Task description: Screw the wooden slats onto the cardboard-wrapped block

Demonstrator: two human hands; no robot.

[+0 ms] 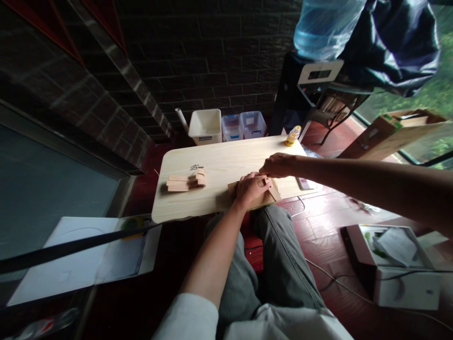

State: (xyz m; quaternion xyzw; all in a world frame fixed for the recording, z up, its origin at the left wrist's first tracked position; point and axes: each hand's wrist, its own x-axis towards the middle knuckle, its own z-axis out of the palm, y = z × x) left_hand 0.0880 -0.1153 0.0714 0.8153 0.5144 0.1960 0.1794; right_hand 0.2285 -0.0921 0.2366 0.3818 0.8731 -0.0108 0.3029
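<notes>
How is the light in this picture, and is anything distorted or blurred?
Head view: bright window at right, pale glare on the floor, dark brick wall; head view: right forearm stretched toward the edge, bottle at lower left smeared, fine detail at the left hand soft.

1 white short sleeve [193,315] | grey-green trousers [278,264] | visible leg seam [288,245]

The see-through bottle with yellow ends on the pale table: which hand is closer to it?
Right. The right hand is below-left of the bottle in view; the left hand is farther off, over the flat tan board.
</notes>
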